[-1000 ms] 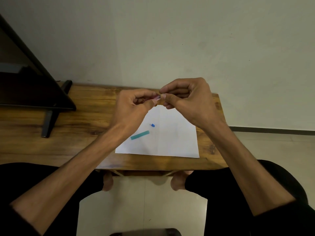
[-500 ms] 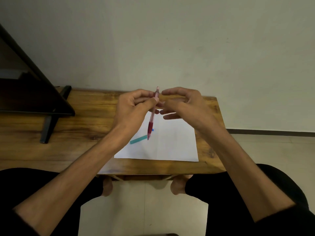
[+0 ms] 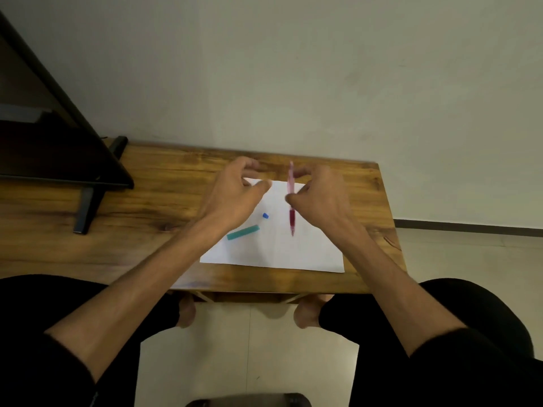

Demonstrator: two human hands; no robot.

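Observation:
My right hand (image 3: 321, 198) pinches a pink and red pen (image 3: 291, 218) between thumb and fingers, tip pointing down over a white sheet of paper (image 3: 279, 248). The pen hangs nearly upright above the sheet. My left hand (image 3: 235, 195) hovers to the left of the pen with fingers loosely curled and nothing in it. On the paper lie a teal pen cap (image 3: 243, 232) and a small blue piece (image 3: 265, 215), both just below my left hand.
The paper lies on a wooden table (image 3: 147, 218) against a pale wall. A black screen on a stand (image 3: 58, 160) occupies the table's left side. My knees and feet show below the table's near edge.
The pen passed from my left hand to my right hand. The hands have moved apart and lowered toward the paper, with the pen now further right.

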